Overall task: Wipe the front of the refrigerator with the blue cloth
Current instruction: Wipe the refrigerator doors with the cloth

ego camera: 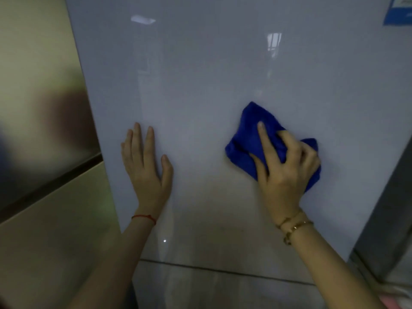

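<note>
Blue cloth pressed flat against the refrigerator door under the right hand.

Bunched and folded, the cloth sits right of the door's middle, well above the seam along the door's lower edge; most of it shows up and left of the hand, with a strip past the knuckles toward the right edge. The right hand grips it, index finger stretched over the fabric, the other fingers curled into it, gold bracelets on the wrist. The left hand lies open, palm flat on the door near its left edge, well apart from the cloth, a red string at its wrist. A blue sticker sits in the door's top right corner.
</note>
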A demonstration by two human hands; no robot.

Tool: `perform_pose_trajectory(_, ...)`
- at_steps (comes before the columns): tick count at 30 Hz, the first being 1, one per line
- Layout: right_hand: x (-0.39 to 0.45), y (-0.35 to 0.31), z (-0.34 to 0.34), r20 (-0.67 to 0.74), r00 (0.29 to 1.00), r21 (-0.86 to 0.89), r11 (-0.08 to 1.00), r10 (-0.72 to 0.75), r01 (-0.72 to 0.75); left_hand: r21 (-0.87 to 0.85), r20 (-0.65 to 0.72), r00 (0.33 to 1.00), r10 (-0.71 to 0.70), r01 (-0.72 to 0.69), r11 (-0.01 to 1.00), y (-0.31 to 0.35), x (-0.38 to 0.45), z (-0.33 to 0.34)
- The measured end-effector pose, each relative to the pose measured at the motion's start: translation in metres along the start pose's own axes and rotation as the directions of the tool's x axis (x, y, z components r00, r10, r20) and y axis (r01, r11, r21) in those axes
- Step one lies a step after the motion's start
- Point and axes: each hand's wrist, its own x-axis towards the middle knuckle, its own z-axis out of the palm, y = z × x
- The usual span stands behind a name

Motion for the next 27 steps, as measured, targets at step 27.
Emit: perform_pose_trajectory(27, -0.224, -0.077, -0.034, 0.179, 0.940, 0.243, 0.939, -0.291, 0.244, -0.059, 0.176, 0.982, -0.061, 0.073, 0.996, -0.087, -0.222, -0.059)
